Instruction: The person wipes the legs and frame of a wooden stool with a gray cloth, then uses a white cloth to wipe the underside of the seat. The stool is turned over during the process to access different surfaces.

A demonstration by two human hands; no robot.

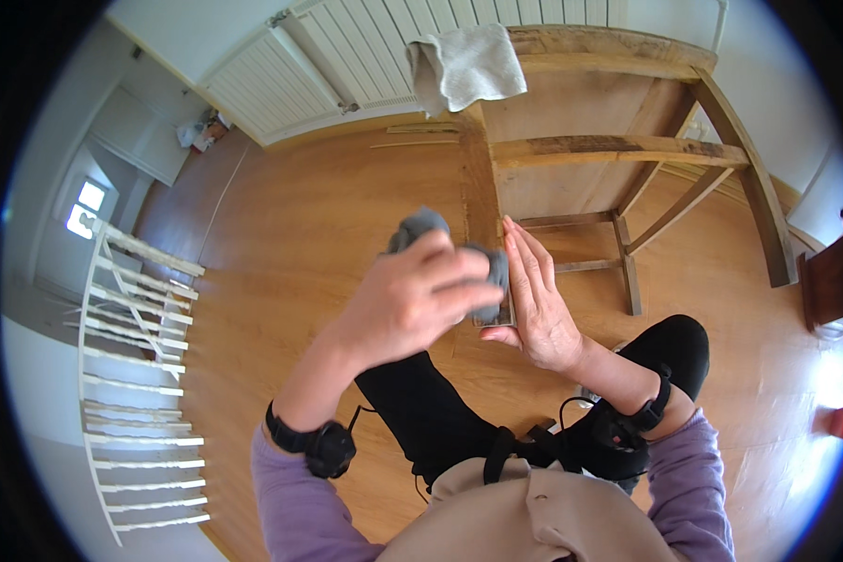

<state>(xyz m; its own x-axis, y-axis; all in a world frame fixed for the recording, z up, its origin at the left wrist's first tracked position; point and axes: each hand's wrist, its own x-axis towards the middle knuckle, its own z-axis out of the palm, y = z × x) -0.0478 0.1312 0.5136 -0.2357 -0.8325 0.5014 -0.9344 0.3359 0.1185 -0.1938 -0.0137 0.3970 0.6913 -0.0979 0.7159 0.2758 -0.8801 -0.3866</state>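
My left hand (pixel 421 291) grips a bunched grey cloth (pixel 421 225), which is pressed against a wooden leg (pixel 483 183) near its end. That hand is slightly blurred. On the leg's right side lies my right hand (pixel 537 302), fingers stretched along the wood and thumb near the leg's end. The leg belongs to a tipped-over piece of wooden furniture (pixel 618 149) with crossbars and a flat panel (pixel 576 116); its exact kind is not clear. A pale cloth (pixel 471 67) drapes over its far corner.
White radiators (pixel 274 84) line the far wall. A white baluster railing (pixel 137 351) runs along the left. Thin wooden strips (pixel 421 130) lie on the wood floor (pixel 309 211) behind the leg. At the right edge stands dark wooden furniture (pixel 829 281).
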